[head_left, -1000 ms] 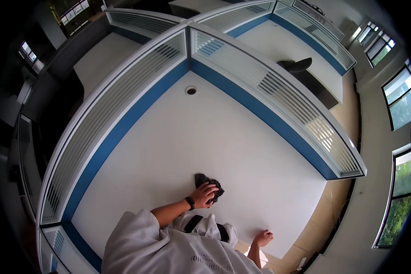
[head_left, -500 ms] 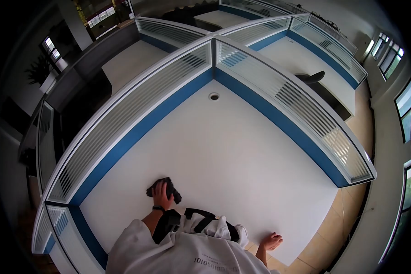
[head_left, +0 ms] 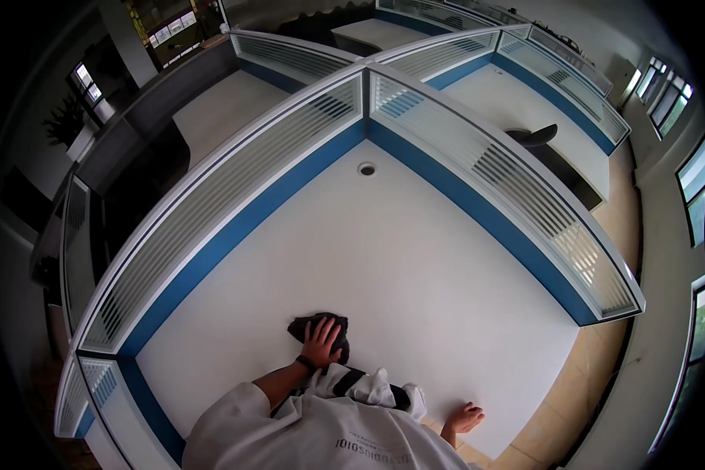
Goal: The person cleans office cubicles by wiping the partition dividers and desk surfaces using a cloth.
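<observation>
My left hand (head_left: 321, 343) presses a crumpled dark cloth (head_left: 309, 325) against the white desk (head_left: 399, 258), near its front edge. The fingers lie over the cloth, which sticks out on both sides of them. A dark band circles the left wrist. Close to the desk's front right edge, my right hand (head_left: 465, 418) rests on the surface with its fingers curled. Whether anything is inside those fingers cannot be made out.
Blue and glass partitions (head_left: 478, 176) border the desk on its two far sides and meet at a corner. A round cable hole (head_left: 366, 168) lies near that corner. Beyond stand other desks, a dark chair (head_left: 534, 136) and windows (head_left: 699, 178) on the right.
Since half a second ago, my left hand and the cloth have moved right and slightly toward my body. A second ago they were farther right in view, before the camera view shifted. My right hand stays put.
</observation>
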A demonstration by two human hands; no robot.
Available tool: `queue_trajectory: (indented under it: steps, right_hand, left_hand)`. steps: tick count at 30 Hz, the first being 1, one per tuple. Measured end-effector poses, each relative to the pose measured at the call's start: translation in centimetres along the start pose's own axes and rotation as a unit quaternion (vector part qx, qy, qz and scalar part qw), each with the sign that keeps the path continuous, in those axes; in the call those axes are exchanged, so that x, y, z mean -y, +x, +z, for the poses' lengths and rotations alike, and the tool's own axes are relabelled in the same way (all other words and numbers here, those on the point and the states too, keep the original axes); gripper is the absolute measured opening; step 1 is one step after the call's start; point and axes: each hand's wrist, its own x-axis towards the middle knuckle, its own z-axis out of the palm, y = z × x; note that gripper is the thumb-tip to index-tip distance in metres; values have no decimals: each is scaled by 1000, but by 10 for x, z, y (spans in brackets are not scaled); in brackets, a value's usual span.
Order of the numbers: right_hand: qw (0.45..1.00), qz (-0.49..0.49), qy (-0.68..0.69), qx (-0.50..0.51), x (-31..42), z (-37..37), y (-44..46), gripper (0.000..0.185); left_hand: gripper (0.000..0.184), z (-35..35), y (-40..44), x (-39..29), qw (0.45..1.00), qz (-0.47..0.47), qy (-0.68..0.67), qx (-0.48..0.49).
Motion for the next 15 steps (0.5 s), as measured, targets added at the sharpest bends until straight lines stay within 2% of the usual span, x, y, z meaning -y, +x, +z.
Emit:
queue_trajectory:
  steps: [4, 9, 13, 15]
  right_hand:
    - [1000, 14, -8, 9, 1, 0, 3, 18]
    - [998, 52, -2, 43, 3, -11, 3, 26]
    - [998, 59, -20, 27, 3, -12, 3, 28]
    - [995, 93, -26, 39, 11, -21, 2, 31]
  left_hand:
    - [67, -18, 44, -6, 999, 10, -37, 33]
    - [68, -12, 92, 20, 999, -32, -16, -5]
    - [69, -18, 135, 58, 997, -66, -3, -45]
    - [69, -21, 159, 78, 993, -96, 2, -65]
